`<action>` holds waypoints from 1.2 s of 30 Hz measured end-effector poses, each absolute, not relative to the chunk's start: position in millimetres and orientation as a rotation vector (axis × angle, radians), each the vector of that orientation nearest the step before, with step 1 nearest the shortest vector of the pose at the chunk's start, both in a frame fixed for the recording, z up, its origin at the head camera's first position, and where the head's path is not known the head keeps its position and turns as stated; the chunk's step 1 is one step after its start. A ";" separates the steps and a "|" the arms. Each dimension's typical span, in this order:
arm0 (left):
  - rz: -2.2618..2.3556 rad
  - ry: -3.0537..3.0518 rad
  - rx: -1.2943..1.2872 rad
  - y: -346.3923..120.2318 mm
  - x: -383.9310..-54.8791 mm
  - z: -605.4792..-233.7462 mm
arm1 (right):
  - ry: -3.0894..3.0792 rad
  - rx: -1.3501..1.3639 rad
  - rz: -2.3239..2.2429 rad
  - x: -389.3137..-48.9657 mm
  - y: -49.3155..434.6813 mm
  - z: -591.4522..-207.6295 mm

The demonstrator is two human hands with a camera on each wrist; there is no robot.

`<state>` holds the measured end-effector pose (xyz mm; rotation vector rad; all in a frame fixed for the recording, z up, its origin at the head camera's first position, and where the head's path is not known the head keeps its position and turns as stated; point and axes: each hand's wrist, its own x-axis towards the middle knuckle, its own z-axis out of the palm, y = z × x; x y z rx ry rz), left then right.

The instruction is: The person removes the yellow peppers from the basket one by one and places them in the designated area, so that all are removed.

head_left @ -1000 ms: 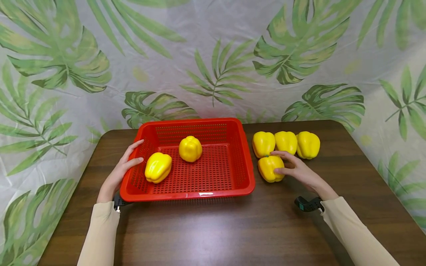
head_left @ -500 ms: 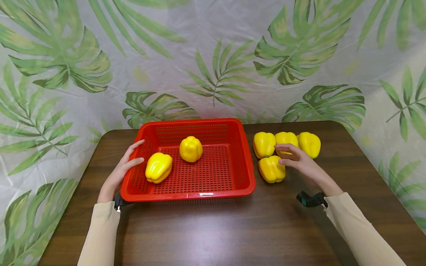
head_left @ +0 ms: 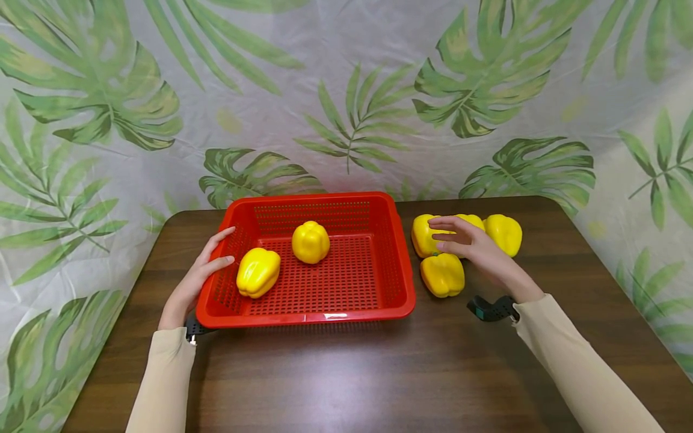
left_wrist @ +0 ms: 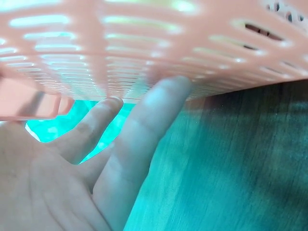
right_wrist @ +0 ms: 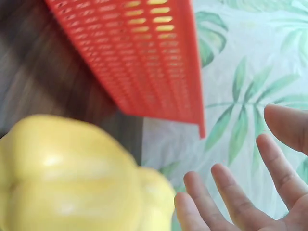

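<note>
A red plastic basket (head_left: pixel 357 314) with slotted walls holds two yellow bell peppers, one lying on its side (head_left: pixel 258 273) and one farther back (head_left: pixel 310 242). At its left end my left hand (head_left: pixel 189 285) grips the rim. The left wrist view shows fingers (left_wrist: pixel 144 125) against the slotted outer wall. My right hand (head_left: pixel 482 249), fingers spread and holding nothing, hovers over the peppers right of the basket. The front pepper (head_left: pixel 443 276) lies below its thumb. Behind are a left pepper (head_left: pixel 425 237), a middle one (head_left: pixel 472 220) mostly hidden by the hand, and a right one (head_left: pixel 503 233).
All this stands on a dark brown wooden table (head_left: pixel 335 385). Right behind the table's back edge hangs a pale curtain (head_left: pixel 379 48) with green leaves. Each wrist wears a black strap, the right one (head_left: pixel 491 308) plainly visible.
My right hand has let go of the front pepper, drawn back a little, then moved left and up over the back row. The left hand and basket have stayed put.
</note>
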<state>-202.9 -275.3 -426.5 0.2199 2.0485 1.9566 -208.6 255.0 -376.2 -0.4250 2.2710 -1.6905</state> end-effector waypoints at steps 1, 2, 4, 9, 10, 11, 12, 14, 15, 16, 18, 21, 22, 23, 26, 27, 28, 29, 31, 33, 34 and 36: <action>1.956 2.050 0.219 -275.4 -202.8 -426.3 | 2.264 -0.438 -1.697 -209.6 251.6 -374.3; 1.956 2.051 0.218 -275.4 -202.8 -426.2 | 2.257 -0.451 -1.704 -210.7 248.2 -372.4; 1.955 2.051 0.216 -275.3 -202.7 -426.0 | 2.243 -0.469 -1.718 -213.0 241.3 -368.6; 1.956 2.045 0.212 -275.0 -202.7 -425.6 | 2.207 -0.478 -1.731 -219.7 223.8 -360.7; 1.956 2.045 0.212 -274.9 -202.7 -425.6 | 2.199 -0.487 -1.732 -221.0 220.4 -359.3; 1.955 2.046 0.212 -274.9 -202.8 -425.5 | 2.189 -0.499 -1.736 -222.3 216.9 -358.0; 1.957 2.045 0.212 -274.9 -202.8 -425.5 | 2.180 -0.509 -1.740 -223.4 213.2 -356.9; 1.960 2.042 0.216 -274.9 -202.7 -425.7 | 2.169 -0.534 -1.743 -226.5 205.8 -355.2; 1.962 2.041 0.216 -275.0 -202.7 -425.7 | 2.164 -0.541 -1.743 -227.8 202.1 -354.5; 1.963 2.041 0.217 -275.0 -202.6 -425.8 | 2.162 -0.550 -1.741 -229.0 198.2 -353.9; 1.965 2.040 0.220 -275.2 -202.7 -426.0 | 2.169 -0.551 -1.728 -231.0 190.2 -352.7; 1.963 2.044 0.221 -275.5 -202.6 -426.2 | 2.164 -0.565 -1.715 -232.5 178.5 -351.2; 1.962 2.044 0.222 -275.4 -202.7 -426.3 | 2.158 -0.570 -1.716 -232.9 174.6 -351.0; 1.963 2.044 0.222 -275.4 -202.8 -426.2 | 2.149 -0.574 -1.719 -233.4 170.9 -351.0; 1.963 2.044 0.220 -275.2 -202.9 -426.2 | 2.114 -0.599 -1.738 -235.4 159.8 -352.1; 1.962 2.046 0.220 -275.1 -203.0 -426.2 | 2.107 -0.606 -1.744 -236.5 156.3 -353.0; 1.961 2.048 0.219 -275.0 -203.1 -426.3 | 2.101 -0.614 -1.749 -237.7 153.0 -354.2; 1.959 2.051 0.219 -274.9 -203.1 -426.2 | 2.097 -0.622 -1.749 -238.7 149.6 -355.3; 1.956 2.057 0.221 -274.4 -202.8 -425.8 | 2.094 -0.632 -1.740 -240.4 142.8 -357.3; 1.954 2.062 0.226 -274.1 -202.7 -425.6 | 2.093 -0.634 -1.730 -242.3 136.6 -360.0; 1.954 2.063 0.228 -273.9 -202.6 -425.6 | 2.094 -0.632 -1.721 -242.7 133.6 -360.7; 1.957 2.064 0.231 -273.5 -202.5 -425.2 | 2.092 -0.629 -1.708 -244.0 128.0 -362.1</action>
